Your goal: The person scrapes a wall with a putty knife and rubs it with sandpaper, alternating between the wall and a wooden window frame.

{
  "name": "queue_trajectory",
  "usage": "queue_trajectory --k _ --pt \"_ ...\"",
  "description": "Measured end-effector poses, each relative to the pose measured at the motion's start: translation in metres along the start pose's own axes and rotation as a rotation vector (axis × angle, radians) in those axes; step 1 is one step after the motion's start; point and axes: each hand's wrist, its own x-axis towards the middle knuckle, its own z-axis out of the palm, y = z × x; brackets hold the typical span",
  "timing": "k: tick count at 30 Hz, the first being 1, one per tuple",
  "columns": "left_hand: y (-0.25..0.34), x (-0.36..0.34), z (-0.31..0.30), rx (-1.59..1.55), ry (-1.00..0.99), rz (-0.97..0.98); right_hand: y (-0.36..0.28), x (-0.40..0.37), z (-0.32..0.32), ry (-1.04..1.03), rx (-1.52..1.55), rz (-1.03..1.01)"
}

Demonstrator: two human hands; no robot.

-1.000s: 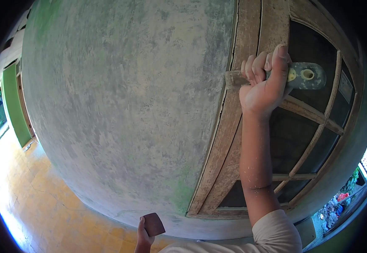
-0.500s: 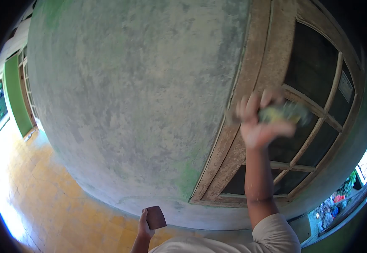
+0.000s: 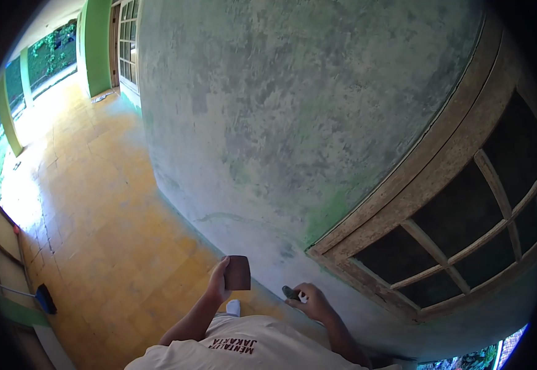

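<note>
A flat, dark brown square piece (image 3: pixel 238 273) is pinched at its left edge by my left hand (image 3: pixel 219 280), low in the view in front of my body. My right hand (image 3: pixel 311 302) is closed on a small dark green object (image 3: pixel 291 293), held at waist height close to the wall's foot. The wall (image 3: pixel 268 111) beside me is grey and patchy, with green traces. To the right, a worn wooden window frame (image 3: pixel 428 179) holds several dark panes.
Yellow floor tiles (image 3: pixel 108 246) run along the wall. A broom (image 3: pixel 45 299) with a blue-black head is at the lower left. Further back stand a green pillar (image 3: pixel 97 49) and a white-framed window (image 3: pixel 128 43). A foot (image 3: pixel 233 308) shows below me.
My right hand has come down from the window frame to waist height, still holding the green object. The view has turned left, showing more floor. My left hand keeps the brown piece.
</note>
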Motion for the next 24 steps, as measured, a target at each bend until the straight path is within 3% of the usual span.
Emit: queue_trajectory --k 2,4,6,7,9,14,15,18,22,24 --pt "-0.006 -0.011 -0.004 0.014 -0.016 -0.007 -0.034 -0.006 -0.027 -0.007 0.036 0.180" --pt "-0.012 -0.021 -0.007 0.020 -0.064 -0.071 -0.030 -0.023 -0.023 0.322 0.690 0.084" --pt "-0.010 -0.047 -0.006 0.031 -0.033 -0.086 -0.054 -0.033 -0.028 0.792 1.031 0.047" --pt "-0.011 -0.057 -0.011 0.044 -0.020 -0.101 -0.058 -0.040 -0.028 0.779 1.037 0.058" --pt "-0.008 -0.077 -0.026 0.060 0.016 -0.106 -0.063 -0.048 -0.022 1.071 1.327 0.054" --pt "0.012 -0.133 -0.096 0.003 0.193 -0.275 -0.056 -0.069 0.068 0.880 1.484 0.247" --pt "0.017 -0.138 -0.111 -0.006 0.204 -0.270 -0.042 -0.076 0.097 0.740 1.550 0.374" --pt "0.035 -0.148 -0.139 0.013 0.254 -0.126 -0.059 -0.065 0.147 0.424 1.678 0.690" --pt "0.085 -0.156 -0.134 0.017 0.375 -0.018 -0.111 -0.006 0.187 0.170 1.631 0.801" --pt "0.120 -0.156 -0.144 -0.005 0.375 0.026 -0.128 0.040 0.207 0.086 1.409 0.783"
